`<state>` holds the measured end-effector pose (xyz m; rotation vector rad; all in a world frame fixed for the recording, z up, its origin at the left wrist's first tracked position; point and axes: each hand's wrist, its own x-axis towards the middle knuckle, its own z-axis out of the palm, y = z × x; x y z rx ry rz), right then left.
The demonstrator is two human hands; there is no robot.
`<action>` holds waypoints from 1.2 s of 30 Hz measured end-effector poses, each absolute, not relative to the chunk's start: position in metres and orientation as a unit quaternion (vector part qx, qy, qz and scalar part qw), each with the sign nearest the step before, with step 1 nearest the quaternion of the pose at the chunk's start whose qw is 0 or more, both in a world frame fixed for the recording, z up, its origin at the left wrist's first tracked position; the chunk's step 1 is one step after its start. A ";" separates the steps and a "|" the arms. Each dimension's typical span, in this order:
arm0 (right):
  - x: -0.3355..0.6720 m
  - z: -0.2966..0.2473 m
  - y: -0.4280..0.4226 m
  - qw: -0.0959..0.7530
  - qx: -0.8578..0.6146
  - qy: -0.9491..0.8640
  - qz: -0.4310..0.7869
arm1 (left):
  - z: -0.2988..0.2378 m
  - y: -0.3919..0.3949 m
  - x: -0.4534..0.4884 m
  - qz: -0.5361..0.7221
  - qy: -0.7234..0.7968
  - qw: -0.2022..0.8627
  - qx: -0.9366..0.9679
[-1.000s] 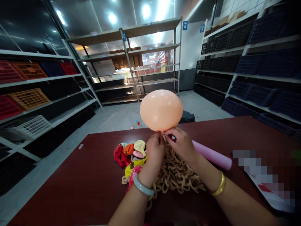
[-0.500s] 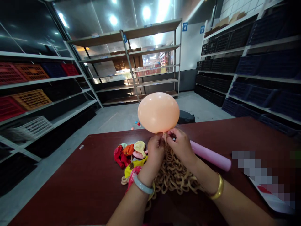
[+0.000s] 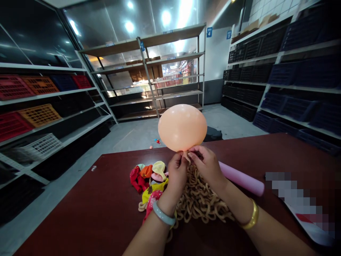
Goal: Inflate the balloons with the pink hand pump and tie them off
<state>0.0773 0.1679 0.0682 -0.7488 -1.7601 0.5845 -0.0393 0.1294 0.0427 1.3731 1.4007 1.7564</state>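
Note:
An inflated peach balloon (image 3: 182,127) stands above the dark red table (image 3: 80,213). My left hand (image 3: 178,171) and my right hand (image 3: 206,164) both pinch its neck from either side, fingers closed. Under my hands lies a heap of tan chain-like loops (image 3: 198,202). To the left of that heap sits a pile of limp coloured balloons (image 3: 149,177). A pink tube (image 3: 241,179) lies behind my right wrist.
A blurred flat item (image 3: 306,209) lies at the table's right edge. Metal shelves with red, orange and white crates (image 3: 32,113) line the left wall, dark crates (image 3: 293,71) the right. A dark bag (image 3: 213,134) and small scraps lie on the grey floor beyond the table.
The balloon and both hands have shifted slightly, left then back right. Both hands keep their pinch on the neck.

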 end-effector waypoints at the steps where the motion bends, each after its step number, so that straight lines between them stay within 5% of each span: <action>1: 0.077 0.069 0.169 0.538 -0.312 -0.742 0.250 | 0.043 0.129 -0.040 0.639 0.519 0.249 0.510; 6: 0.078 0.071 0.172 0.507 -0.320 -0.750 0.279 | 0.046 0.128 -0.040 0.622 0.523 0.224 0.539; 14: 0.080 0.068 0.165 0.500 -0.295 -0.801 0.147 | 0.049 0.127 -0.038 0.631 0.509 0.251 0.530; 36: 0.077 0.070 0.169 0.520 -0.335 -0.746 0.248 | 0.046 0.128 -0.040 0.614 0.517 0.226 0.552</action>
